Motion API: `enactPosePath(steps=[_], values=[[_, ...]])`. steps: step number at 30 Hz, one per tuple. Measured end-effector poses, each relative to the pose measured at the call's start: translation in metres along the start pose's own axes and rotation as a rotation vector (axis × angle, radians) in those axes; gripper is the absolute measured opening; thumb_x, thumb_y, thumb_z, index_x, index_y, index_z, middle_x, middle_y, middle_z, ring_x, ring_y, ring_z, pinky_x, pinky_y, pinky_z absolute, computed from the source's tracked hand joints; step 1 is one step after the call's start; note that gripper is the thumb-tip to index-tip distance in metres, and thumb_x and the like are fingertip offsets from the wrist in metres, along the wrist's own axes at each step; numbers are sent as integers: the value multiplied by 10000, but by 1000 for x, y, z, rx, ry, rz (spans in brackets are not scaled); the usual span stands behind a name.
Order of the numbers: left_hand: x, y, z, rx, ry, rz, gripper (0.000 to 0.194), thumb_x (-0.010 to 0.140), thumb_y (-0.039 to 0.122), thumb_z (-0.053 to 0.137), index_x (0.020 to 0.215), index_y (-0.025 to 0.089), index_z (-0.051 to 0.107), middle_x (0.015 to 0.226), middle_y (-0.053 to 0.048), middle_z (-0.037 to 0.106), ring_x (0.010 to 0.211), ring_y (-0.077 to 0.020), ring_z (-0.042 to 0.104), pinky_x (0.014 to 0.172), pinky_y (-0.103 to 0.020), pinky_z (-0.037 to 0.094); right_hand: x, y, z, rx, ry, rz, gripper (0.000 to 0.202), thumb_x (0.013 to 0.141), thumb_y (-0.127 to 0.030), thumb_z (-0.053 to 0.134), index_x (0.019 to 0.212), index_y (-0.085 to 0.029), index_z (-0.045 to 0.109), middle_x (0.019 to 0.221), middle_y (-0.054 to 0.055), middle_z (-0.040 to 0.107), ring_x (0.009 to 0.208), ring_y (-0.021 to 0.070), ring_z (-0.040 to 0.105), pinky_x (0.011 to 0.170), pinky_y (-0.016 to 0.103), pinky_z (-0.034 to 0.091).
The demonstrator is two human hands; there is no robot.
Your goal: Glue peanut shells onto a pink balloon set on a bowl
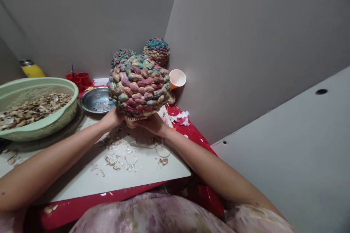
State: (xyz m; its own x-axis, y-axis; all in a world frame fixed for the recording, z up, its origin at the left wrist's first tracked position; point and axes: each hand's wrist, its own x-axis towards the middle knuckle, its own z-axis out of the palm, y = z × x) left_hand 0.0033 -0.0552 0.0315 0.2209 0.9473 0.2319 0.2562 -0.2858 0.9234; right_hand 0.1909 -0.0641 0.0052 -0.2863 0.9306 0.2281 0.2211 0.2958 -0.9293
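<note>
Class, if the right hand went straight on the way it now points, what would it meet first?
The base under the ball, which the right hand seems to touch. Beyond it, probably the left hand, though depth is unclear.

Round shell-covered ball [139,87], pink-green-yellow, held above white board [120,180].

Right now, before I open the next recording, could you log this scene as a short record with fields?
Held: multicoloured shell ball
Left hand: beneath its left side, fingers mostly hidden
Right hand: beneath its right side
Behind: two similar balls
Far left: green basket of shells
Surface: white board, shell scraps scattered
</note>
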Motion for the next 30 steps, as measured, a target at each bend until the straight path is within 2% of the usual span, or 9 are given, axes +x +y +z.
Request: enactPosePath(steps=[3,8,13,17,20,23,25,27,30], values=[[-1,-2,-6,11,-48,10,408,675,487,680,912,159,731,915,-102,759,1029,-352,638,840,-446,568,2,2,-6,63,-17,-2,386,632,-292,828,980,-191,693,1050,77,733,1025,294,649,860,414,547],[-1,-6,-9,82,-65,-22,300,764,413,570,835,155,705,852,-98,744,952,-339,643,769,-415,572,0,4,-7,179,-89,2,490,652,-477,799,1015,-166,687,1039,102,735,966,281,680,826,390,566],[1,-7,-8,106,-102,-33,323,766,440,563,853,160,700,789,-92,725,806,-305,646,693,-394,560,-2,7,-10,122,-9,-66,429,718,-586,725,872,-185,722,908,81,750,914,274,675,795,362,554],[-3,-9,-12,149,-107,-35,345,824,455,508,869,157,677,710,-60,688,671,-236,611,620,-338,529,0,13,-14,78,-5,-86,431,727,-611,701,757,-182,722,794,60,735,829,261,666,733,337,544],[-17,-7,-18,241,22,81,284,861,407,513,859,161,655,772,-48,683,713,-201,608,644,-292,503,0,16,-16,58,-5,-95,399,745,-577,697,783,-181,731,801,58,731,804,257,660,692,330,538],[-38,0,-19,358,140,253,182,877,324,551,859,166,641,779,-26,669,661,-149,588,628,-253,475,-1,15,-18,59,-14,-106,345,767,-530,688,817,-192,737,851,64,736,850,270,665,737,359,543],[-50,4,-16,437,125,370,118,871,266,573,887,168,636,749,-11,657,608,-127,572,604,-239,462,-2,12,-19,64,-29,-114,321,772,-508,688,840,-199,739,874,65,739,903,282,668,781,379,544],[-57,5,-9,501,80,459,144,860,236,581,976,168,633,738,-6,655,589,-130,576,595,-244,462,-2,8,-19,55,-46,-111,315,777,-495,685,881,-204,744,908,61,743,953,290,665,816,390,543],[-57,2,2,587,37,479,223,846,231,577,1054,172,629,723,-17,661,593,-163,594,598,-273,474,-2,3,-19,16,-48,-90,320,791,-478,667,926,-200,752,978,58,747,968,287,668,817,384,550]])
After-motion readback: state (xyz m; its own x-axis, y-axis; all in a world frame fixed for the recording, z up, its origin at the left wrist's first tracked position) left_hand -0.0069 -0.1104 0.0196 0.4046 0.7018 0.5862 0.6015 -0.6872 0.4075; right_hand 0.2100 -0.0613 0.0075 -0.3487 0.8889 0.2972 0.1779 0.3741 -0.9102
